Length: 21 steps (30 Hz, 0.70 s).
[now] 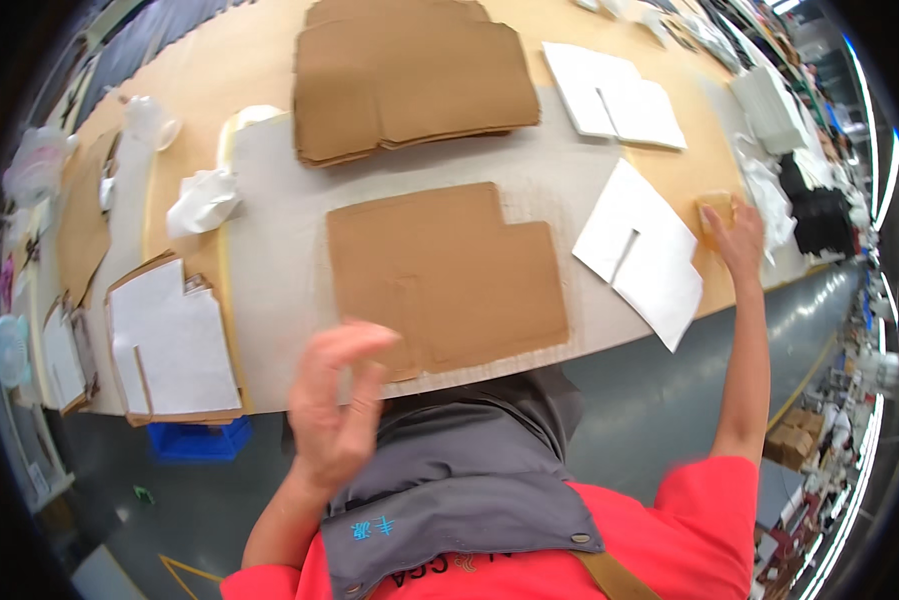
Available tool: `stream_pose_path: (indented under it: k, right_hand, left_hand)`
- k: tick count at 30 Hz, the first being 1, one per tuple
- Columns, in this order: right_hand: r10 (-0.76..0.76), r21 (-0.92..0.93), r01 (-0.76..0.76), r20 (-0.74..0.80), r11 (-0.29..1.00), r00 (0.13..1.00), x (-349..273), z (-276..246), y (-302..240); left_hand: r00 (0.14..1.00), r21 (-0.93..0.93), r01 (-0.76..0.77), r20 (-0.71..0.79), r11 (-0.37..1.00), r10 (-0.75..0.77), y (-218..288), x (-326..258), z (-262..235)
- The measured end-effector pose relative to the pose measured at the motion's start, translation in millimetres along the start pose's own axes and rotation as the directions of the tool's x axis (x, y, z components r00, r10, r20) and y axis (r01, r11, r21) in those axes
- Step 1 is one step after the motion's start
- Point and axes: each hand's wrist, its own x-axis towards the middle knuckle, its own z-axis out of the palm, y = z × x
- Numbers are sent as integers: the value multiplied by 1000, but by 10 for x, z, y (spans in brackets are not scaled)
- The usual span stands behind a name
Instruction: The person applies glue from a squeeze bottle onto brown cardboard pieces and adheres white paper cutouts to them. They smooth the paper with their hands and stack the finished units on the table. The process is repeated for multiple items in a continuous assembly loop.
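Note:
A brown panel (449, 275) with a notched upper right corner lies flat on the table in front of me. My left hand (339, 405) hovers at its lower left, slightly blurred, fingers curled and thumb apart, holding nothing. Far to the right, my right hand (739, 238) has its thumb and fingers about a small yellowish block (711, 212) on the table; its exact kind is unclear. Between that hand and the brown panel lies a white panel (644, 250) with a dark slot. A second stack of white slotted pieces (609, 95) sits behind it.
A thick stack of brown panels (409, 80) stands at the back. To the left are white-topped panels (174, 335), a crumpled white paper (204, 203) and a plastic cup (151, 122). A blue crate (199, 438) shows below the table edge. White and black material (819, 215) lies far right.

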Motion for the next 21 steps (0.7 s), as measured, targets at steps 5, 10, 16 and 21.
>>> stream_pose_path:
  k: [5, 10, 16, 21]
  right_hand:
    - [-199, 567, 128, 64, 813, 978, 105, -437, -994]
    - [-225, 690, -60, 315, 722, 922, 109, -392, -1197]
    - [-340, 722, -157, 492, 674, 802, 371, -278, -1087]
    - [-357, 879, -299, 433, 371, 828, 191, -488, -1042]
  left_hand:
    - [630, -677, 676, 736, 290, 249, 931, 262, 245]
    - [678, -780, 615, 599, 117, 425, 1158, 270, 610]
    - [526, -495, 516, 827, 700, 197, 824, 703, 663]
    - [838, -9, -116, 536, 993, 103, 307, 1332, 1210]
